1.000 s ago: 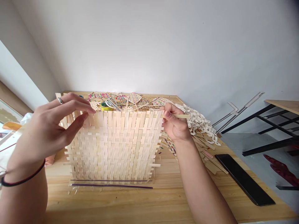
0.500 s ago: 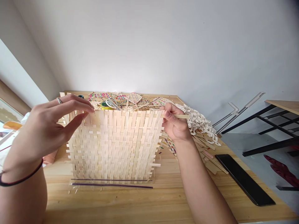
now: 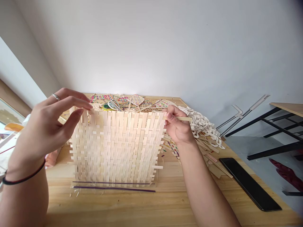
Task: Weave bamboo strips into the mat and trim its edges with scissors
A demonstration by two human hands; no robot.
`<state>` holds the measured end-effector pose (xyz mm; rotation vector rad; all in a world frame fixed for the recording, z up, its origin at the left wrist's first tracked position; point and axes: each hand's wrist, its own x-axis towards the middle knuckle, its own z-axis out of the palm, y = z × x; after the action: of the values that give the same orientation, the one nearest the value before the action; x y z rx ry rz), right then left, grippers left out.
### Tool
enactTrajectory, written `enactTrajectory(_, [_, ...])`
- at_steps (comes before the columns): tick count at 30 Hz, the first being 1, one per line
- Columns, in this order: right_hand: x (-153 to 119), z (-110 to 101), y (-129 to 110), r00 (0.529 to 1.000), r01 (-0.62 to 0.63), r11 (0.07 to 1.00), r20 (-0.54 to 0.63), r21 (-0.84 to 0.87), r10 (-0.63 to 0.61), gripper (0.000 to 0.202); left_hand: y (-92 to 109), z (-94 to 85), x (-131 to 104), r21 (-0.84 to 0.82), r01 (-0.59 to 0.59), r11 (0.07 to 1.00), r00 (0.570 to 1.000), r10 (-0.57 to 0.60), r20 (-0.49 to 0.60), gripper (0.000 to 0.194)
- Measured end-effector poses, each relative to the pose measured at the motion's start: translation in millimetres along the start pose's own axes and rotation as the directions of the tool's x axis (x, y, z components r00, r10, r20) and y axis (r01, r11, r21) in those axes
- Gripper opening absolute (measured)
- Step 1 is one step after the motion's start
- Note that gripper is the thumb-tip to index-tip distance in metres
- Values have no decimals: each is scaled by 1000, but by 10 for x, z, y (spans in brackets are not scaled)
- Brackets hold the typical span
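Centre: pale rectangular woven-strip mat (image 3: 118, 148) | mid-right: right hand (image 3: 179, 126) pinches slim straw-coloured strip (image 3: 186, 119) | mid-left: left hand (image 3: 53, 118) curls at mat's edge, grip unclear

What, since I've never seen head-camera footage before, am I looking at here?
There is no machine: these are a person's bare hands, seen from a camera worn on the head, looking forward and down. The right hand pinches a pale strip at the upper right corner of a woven panel. The left hand is at the panel's upper left; whether it grips is unclear. On the wooden table, purple strips lie nearer the camera, a black flat object to the right, and white cord beyond the right hand.
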<state>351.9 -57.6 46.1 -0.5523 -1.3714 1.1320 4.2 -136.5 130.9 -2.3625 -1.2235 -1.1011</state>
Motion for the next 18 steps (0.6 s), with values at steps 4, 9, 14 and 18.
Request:
enactTrajectory(4, [7,0,-1,1000,8,1000,12,13,-8,56,20,-7,-12,-25,20,999,1000,-21,-20,19])
enactTrajectory(9, [10,0,7,1000,23,999,7,23,-23,53,25,-5,-17,-49,37,998,999,-37,-12,22])
enactTrajectory(14, [1,2,-4,1000,23,999,19,27,-23,53,-13,30,-14,-27,29,999,1000,-29,-11,22])
enactTrajectory(18, [-6,5,-15,999,19,999,42,31,-20,51,-64,60,-24,1,57,998,997,-57,48,21])
